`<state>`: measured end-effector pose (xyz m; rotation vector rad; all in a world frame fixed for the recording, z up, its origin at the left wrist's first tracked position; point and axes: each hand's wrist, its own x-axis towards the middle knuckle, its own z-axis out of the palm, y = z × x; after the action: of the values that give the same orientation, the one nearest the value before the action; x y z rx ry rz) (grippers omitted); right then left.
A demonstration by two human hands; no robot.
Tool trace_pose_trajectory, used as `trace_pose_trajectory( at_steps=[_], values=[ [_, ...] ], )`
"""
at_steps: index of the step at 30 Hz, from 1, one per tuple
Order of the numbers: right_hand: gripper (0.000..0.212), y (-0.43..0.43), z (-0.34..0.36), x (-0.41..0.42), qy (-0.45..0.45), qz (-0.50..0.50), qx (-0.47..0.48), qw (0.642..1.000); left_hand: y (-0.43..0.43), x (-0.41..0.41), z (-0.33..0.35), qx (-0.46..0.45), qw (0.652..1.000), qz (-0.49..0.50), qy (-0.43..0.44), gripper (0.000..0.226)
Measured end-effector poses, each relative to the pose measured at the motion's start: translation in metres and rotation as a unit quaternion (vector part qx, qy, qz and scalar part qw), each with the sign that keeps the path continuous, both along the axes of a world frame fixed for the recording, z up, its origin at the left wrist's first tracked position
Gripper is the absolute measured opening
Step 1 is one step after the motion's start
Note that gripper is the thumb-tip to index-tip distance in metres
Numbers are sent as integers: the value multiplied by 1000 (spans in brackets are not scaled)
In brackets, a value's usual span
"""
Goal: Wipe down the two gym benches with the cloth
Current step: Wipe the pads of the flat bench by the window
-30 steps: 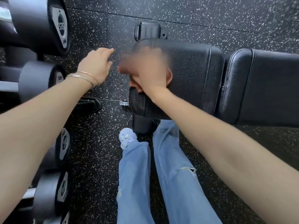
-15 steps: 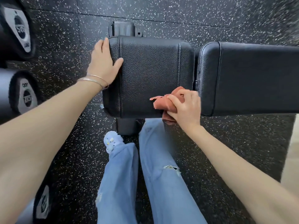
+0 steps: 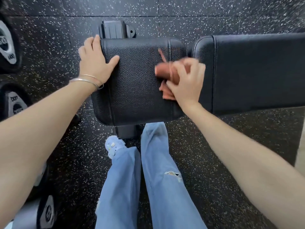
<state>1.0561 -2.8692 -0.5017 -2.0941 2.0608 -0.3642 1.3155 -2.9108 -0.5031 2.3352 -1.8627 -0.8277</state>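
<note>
Scrubbing the seat pad, we now have our right hand up near the middle of its right side, where half a second ago it worked the near edge. That hand is clamped on the bunched cloth, pressed to the pad beside the gap to the long pad. Our left hand lies flat and spread on the pad's left end, bracing it as before. We judge the long pad is next. No containers show.
</note>
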Motion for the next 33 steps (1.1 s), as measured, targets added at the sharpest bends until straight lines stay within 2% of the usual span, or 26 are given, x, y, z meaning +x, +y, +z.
trace_pose_trajectory(
  at_steps=[4,6,8,10,15,18,20,22,25,29,33],
  values=[
    [46,101,-1,-16,-40,10,81,996,1,-2,1,7,1000,2,-14,80],
    [52,130,5,-23,-61,27,145,987,2,-1,1,9,1000,2,-16,80],
    [54,138,12,-31,-42,69,165,983,2,0,1,12,1000,2,-9,80],
    [53,124,20,-34,-20,98,136,986,1,0,1,9,1000,0,2,80],
    [38,8,30,-7,-44,41,81,995,4,2,0,0,1000,0,19,79],
    [38,-70,19,21,11,30,65,997,3,5,-2,-10,999,5,41,79],
    [41,-82,11,38,41,-18,53,998,3,10,-5,-25,998,-3,50,80],
    [42,-57,8,45,34,-42,42,998,8,16,-7,-29,998,-3,62,81],
    [46,8,4,27,23,9,30,999,22,22,-8,-14,996,17,89,84],
    [57,78,2,10,47,44,87,994,41,24,-3,17,993,47,106,90],
    [47,110,17,27,98,-6,171,980,78,20,11,114,986,45,115,98]
  ],
)
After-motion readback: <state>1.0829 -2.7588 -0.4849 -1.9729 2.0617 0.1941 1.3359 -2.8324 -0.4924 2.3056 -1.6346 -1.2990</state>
